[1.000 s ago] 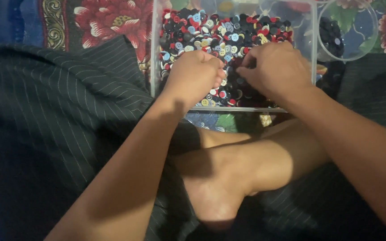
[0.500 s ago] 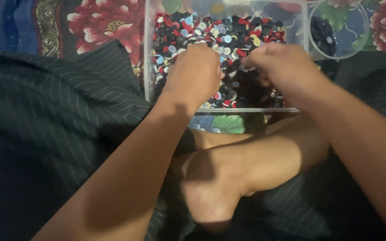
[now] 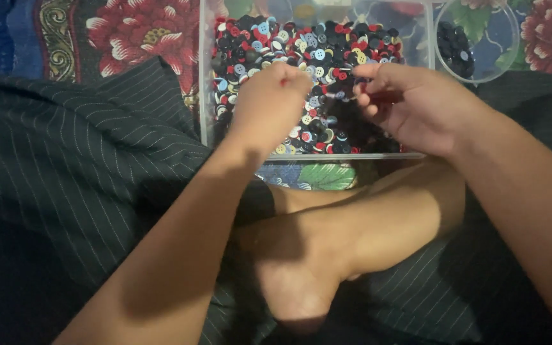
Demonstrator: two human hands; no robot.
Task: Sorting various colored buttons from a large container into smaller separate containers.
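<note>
Fingers of the left hand (image 3: 269, 105) are curled together over the heap, whether pinching a button cannot be told; fingers of the right hand (image 3: 416, 105) are bent, tips nipping at small buttons. Beneath both lies the mass of small round plastic buttons, black, red, blue and white (image 3: 314, 45), filling a clear rectangular plastic tray (image 3: 203, 76). Each button is judged light, hard and slippery, best pinched by its rim. A round clear plastic tub (image 3: 477, 41) holds dark buttons, upper right; pinstriped dark cloth (image 3: 78, 172) covers the lap.
</note>
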